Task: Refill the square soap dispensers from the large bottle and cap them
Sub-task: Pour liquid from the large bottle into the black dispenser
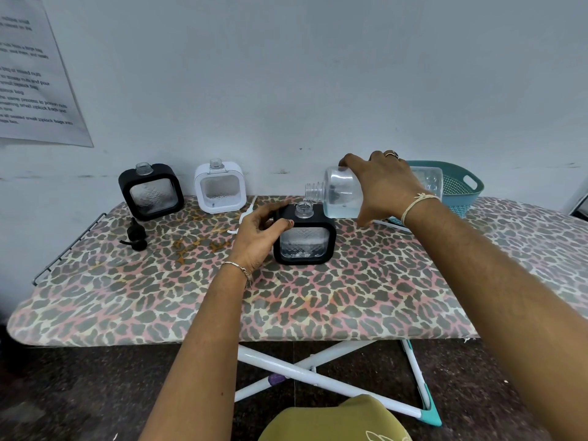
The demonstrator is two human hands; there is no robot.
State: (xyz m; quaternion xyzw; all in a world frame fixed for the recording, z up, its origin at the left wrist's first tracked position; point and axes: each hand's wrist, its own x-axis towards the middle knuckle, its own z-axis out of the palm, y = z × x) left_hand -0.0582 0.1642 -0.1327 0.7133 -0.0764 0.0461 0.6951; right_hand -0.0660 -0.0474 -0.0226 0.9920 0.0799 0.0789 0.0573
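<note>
**Pouring from large bottle into near black dispenser**

We see the right hand (386, 189) wrapped over the large clear plastic bottle (342, 194), fingers curled around its body, holding it tipped on its side with the threaded neck pointing left. The neck sits just above the open clear mouth of the near black-framed square soap dispenser (304, 238), and a thin stream of clear liquid runs between them. Liquid pools low in the tilted bottle.

The left hand (259, 232) grips the near dispenser's left upper corner, thumb in front, fingers closed on the black frame, steadying it upright on the leopard-print ironing board cover (286, 297). This dispenser shows liquid and foam in its lower half.

Two more uncapped dispensers stand at the back by the wall: a second black-framed square dispenser (151, 190) at left, and a white-framed square dispenser (220, 187) just right of it, apart from each other. A black pump cap (136, 237) lies on the board in front of the far black one. A white pump part (245, 214) lies partly hidden behind the left hand; we cannot tell its full shape.

A teal perforated plastic basket (458, 189) sits behind the right hand at the board's back right
</note>
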